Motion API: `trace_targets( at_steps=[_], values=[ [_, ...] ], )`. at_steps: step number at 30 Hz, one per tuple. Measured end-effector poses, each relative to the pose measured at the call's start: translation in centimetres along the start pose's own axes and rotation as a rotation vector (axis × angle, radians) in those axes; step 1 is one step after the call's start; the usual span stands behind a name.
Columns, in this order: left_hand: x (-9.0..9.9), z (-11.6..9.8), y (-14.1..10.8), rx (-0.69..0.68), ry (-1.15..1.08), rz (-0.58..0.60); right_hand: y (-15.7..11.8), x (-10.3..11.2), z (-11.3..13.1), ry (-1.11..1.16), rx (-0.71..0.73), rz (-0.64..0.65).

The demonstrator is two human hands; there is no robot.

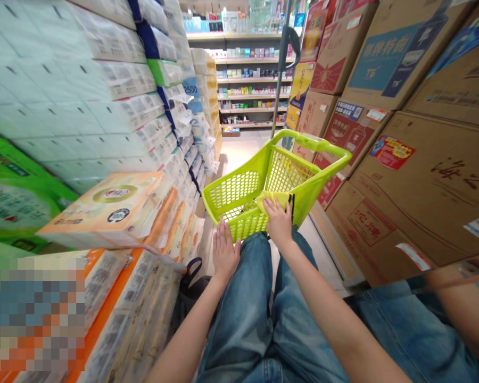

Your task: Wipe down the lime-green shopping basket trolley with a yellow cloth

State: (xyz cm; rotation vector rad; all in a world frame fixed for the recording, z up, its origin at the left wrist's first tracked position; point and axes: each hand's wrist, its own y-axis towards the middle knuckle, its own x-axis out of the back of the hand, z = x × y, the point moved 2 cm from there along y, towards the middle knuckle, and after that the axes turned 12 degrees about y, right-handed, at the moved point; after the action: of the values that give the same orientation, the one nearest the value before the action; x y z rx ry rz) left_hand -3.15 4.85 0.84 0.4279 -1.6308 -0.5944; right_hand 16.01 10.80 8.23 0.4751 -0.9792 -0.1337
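Observation:
In front of my knees stands a lime-green plastic basket [239,186] with perforated walls and a raised handle. My left hand [224,250] lies with stretched fingers against the near left rim of the basket. A yellow cloth [277,200] with dark stripes at its right end lies at the near wall of the basket, under my right hand [279,221]. The fingers of my right hand are bent over this cloth and press on it. What is inside the basket is mostly hidden.
Stacked tissue packs [104,197] line the left side. Cardboard boxes [431,175] are piled on the right. Behind the basket rises a grey pole [278,96], with store shelves [251,80] farther back. Another person's jeans [415,324] and blurred arm show at the lower right.

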Motion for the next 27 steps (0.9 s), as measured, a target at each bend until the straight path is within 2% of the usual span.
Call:
trace_targets(
  at_steps=[5,8,11,14,18,20,23,27],
  values=[
    [-0.5,0.3,-0.2,-0.013,0.003,-0.003,-2.7,-4.3,6.7,0.113,0.175,0.109],
    [-0.6,0.5,-0.3,-0.026,0.006,-0.008,-3.4,-5.1,7.9,0.134,0.236,0.142],
    [-0.4,0.4,-0.1,-0.016,0.000,-0.005,-3.3,-4.3,6.7,0.112,0.289,0.157],
    [-0.1,0.2,0.0,-0.006,0.002,0.000,-2.4,-2.4,3.7,0.061,0.279,0.143],
    [0.0,0.1,0.0,-0.010,-0.004,0.009,-0.4,0.8,-1.6,-0.022,0.096,0.021],
    [0.0,0.1,0.0,-0.008,-0.006,0.013,0.4,1.8,-3.2,-0.054,0.008,-0.038],
    [-0.1,0.1,0.0,0.004,-0.006,0.010,0.7,1.4,-2.8,-0.077,-0.066,-0.079],
    [-0.2,0.0,-0.1,0.000,-0.012,-0.014,-0.8,-1.8,1.9,-0.009,-0.013,-0.014]
  ],
)
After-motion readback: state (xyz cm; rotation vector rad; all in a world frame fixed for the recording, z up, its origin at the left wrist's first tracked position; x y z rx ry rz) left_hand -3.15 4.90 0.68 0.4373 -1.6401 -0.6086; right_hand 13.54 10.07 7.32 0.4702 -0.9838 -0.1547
